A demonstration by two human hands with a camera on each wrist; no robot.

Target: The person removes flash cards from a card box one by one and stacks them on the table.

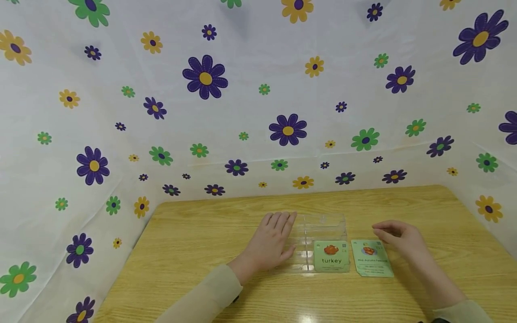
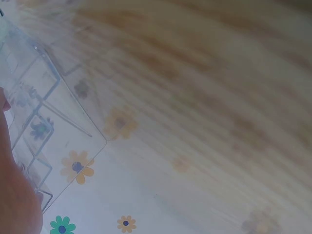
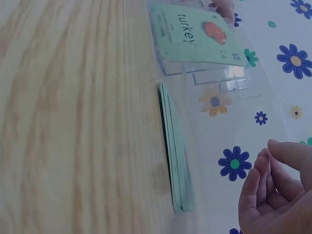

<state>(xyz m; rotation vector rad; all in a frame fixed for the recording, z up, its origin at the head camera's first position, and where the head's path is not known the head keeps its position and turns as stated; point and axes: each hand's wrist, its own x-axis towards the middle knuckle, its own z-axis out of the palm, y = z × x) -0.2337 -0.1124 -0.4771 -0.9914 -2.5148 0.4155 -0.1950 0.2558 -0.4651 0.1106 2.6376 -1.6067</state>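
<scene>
A clear plastic tiered rack [image 1: 325, 220] stands on the table, its steps also showing in the left wrist view. My left hand [image 1: 269, 244] rests over the rack's left side, thumb apart from the fingers. On the rack's front right step leans a green card [image 1: 331, 261] printed "turkey" with a roast bird. Just right of it lies a small stack of green cards [image 3: 174, 151], the top one showing a dish of food and small lettering. My right hand [image 1: 401, 237] hovers beyond that stack's right side, its fingers loosely bent, thumb near the index finger, holding nothing.
The wood-grain table [image 1: 194, 251] runs to a white cloth backdrop [image 1: 250, 107] with purple, green and yellow flowers. This cloth also walls the left and right sides.
</scene>
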